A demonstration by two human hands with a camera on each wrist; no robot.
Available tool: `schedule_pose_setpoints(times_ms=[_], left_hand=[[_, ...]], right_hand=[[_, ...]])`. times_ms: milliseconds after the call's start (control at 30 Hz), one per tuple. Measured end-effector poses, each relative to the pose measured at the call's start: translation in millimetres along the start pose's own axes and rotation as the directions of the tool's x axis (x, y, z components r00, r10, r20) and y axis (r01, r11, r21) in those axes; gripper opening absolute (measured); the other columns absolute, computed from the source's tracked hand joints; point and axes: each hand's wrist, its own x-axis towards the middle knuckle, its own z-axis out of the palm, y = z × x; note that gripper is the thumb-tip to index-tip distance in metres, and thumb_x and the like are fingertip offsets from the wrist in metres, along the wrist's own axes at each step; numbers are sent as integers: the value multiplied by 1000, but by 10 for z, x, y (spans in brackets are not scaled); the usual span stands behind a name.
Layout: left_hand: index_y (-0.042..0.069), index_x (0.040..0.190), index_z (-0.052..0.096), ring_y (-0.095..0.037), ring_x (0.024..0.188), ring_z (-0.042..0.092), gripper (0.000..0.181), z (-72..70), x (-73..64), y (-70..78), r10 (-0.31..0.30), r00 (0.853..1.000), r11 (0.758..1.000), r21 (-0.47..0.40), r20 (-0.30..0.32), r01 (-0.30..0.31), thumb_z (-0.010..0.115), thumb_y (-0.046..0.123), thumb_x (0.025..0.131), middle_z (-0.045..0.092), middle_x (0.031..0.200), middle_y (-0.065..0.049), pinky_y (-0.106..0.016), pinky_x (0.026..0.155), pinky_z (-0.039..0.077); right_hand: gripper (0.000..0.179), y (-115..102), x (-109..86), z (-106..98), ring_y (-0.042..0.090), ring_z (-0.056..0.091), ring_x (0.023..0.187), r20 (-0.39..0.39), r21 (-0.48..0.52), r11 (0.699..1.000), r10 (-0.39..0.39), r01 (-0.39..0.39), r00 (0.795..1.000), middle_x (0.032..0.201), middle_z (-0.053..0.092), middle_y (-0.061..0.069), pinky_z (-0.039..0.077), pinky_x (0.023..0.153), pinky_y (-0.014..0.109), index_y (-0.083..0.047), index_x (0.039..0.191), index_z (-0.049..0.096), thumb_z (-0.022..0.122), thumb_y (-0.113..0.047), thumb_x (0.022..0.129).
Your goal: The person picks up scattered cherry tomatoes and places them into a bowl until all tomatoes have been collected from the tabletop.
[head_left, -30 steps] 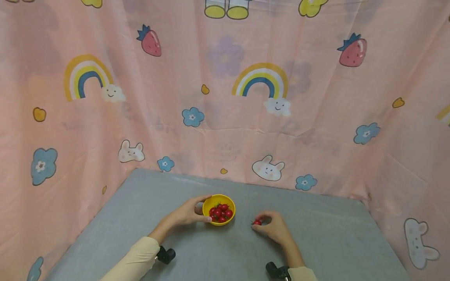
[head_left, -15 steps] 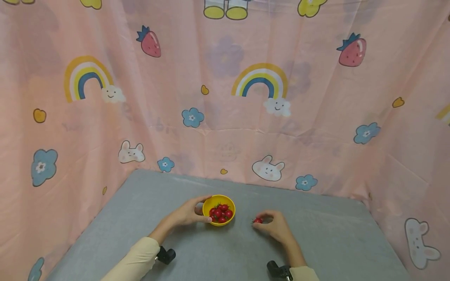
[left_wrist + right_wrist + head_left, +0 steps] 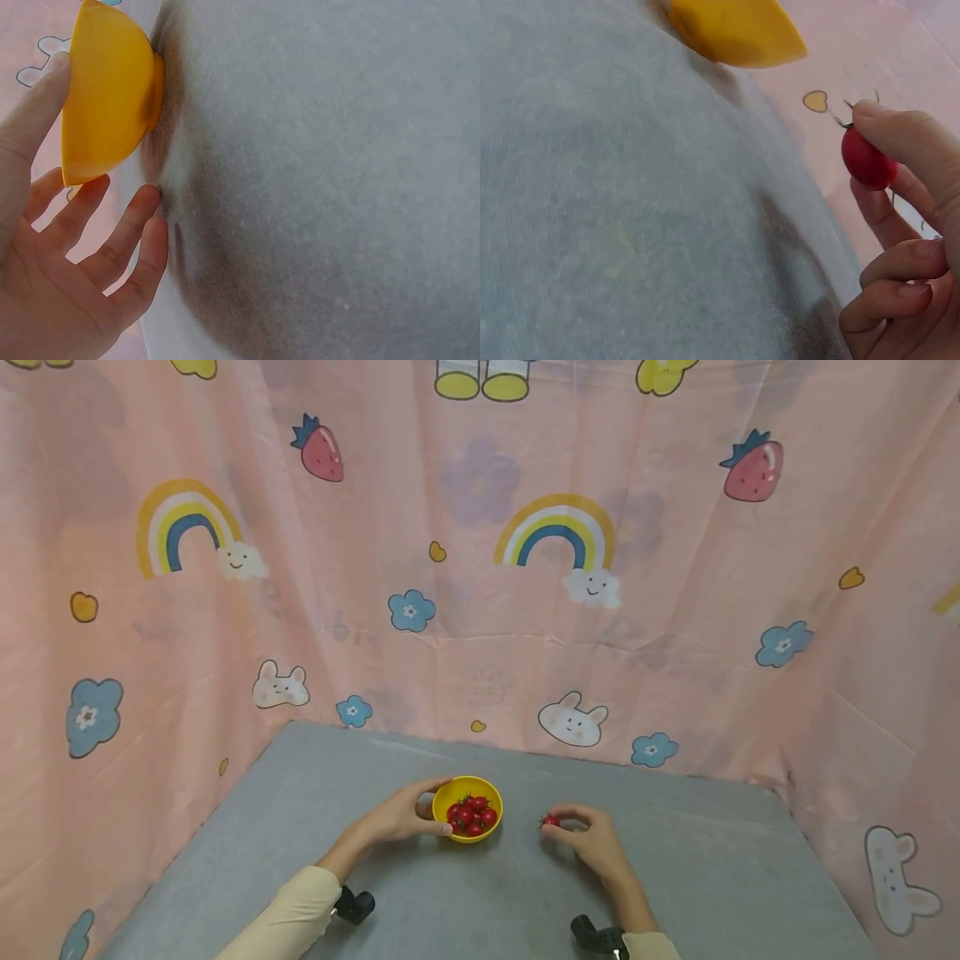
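Observation:
In the head view, a yellow bowl (image 3: 448, 793) with several red cherry tomatoes (image 3: 467, 816) in it stands on the grey table. My left hand (image 3: 397, 814) holds it from the left, thumb near the front rim and fingers around the back. The left wrist view shows the bowl (image 3: 112, 90) side-on, its base close to the tabletop. To the right of it, my right hand (image 3: 592, 842) pinches one cherry tomato (image 3: 552, 821) between thumb and fingers. That tomato (image 3: 868, 159) has a green stem end pointing away from the palm, and the other fingers are curled loosely below.
The grey cloth-covered table (image 3: 697, 877) reaches back to a pink curtain (image 3: 480, 677) printed with rainbows, rabbits and flowers. Dark wrist cameras sit on the left wrist (image 3: 354, 906) and the right wrist (image 3: 596, 935).
The right hand has moved slightly up and away in the head view, carrying the pinched cherry tomato with it. The left hand and the bowl have stayed in place.

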Motion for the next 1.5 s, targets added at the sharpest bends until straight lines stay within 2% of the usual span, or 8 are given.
schedule_pose_setpoints(times_ms=[300,567,700,900,1200,1333,1433,1500], left_hand=[[10,154,43,-24,99,67,78,-25,-12,-3,16,1000,1000,-3,11,-16,83,26,88,50,141,-19,-41,89,56],[9,154,43,-24,100,67,78,-22,-9,6,21,1000,1000,-2,14,-21,82,25,89,50,141,-19,-41,90,56],[7,154,43,-24,100,67,77,-19,-12,29,19,1000,1000,-7,15,-19,82,23,89,49,141,-20,-41,91,55],[6,153,43,-24,99,67,77,-17,-13,36,20,1000,1000,9,6,-20,82,23,89,50,141,-21,-42,91,55],[6,153,43,-26,99,68,78,-31,2,22,40,999,999,1,19,-40,82,24,89,50,141,-21,-43,91,55],[6,154,42,-25,100,68,78,-33,-1,11,35,999,999,4,26,-35,82,25,89,50,141,-19,-40,91,55],[5,154,41,-25,101,68,78,-34,-5,14,44,998,999,0,33,-44,81,25,90,49,142,-20,-39,90,56],[4,154,41,-26,101,68,78,-35,-8,21,51,998,999,-4,34,-51,81,24,90,49,142,-21,-40,90,56]], right_hand=[[30,-99,54,87,24,58,115,15,68,998,-8,7,1000,111,70,4,48,95,42,-8,107,77,88,-21,82],[30,-213,170,237,25,59,108,41,86,996,-27,23,999,111,70,4,49,89,36,-9,107,77,87,-24,83],[30,-274,239,300,29,57,113,45,84,996,-47,43,998,112,70,3,49,90,40,-9,108,77,86,-26,84],[32,-336,353,384,26,56,116,46,51,998,-45,43,998,112,70,0,45,99,46,-10,109,77,87,-28,84],[30,-489,437,503,32,59,97,96,95,991,-98,89,991,108,71,3,45,76,33,-6,108,77,86,-20,84],[29,-533,479,574,32,57,99,110,78,992,-112,104,988,108,72,2,45,78,36,-6,109,76,85,-20,85],[28,-567,511,616,32,57,107,122,48,994,-103,97,987,109,71,0,45,85,38,-8,109,77,85,-22,86],[29,-592,533,638,31,57,106,139,40,995,-94,89,986,110,71,-1,45,85,38,-8,110,76,85,-23,86]])
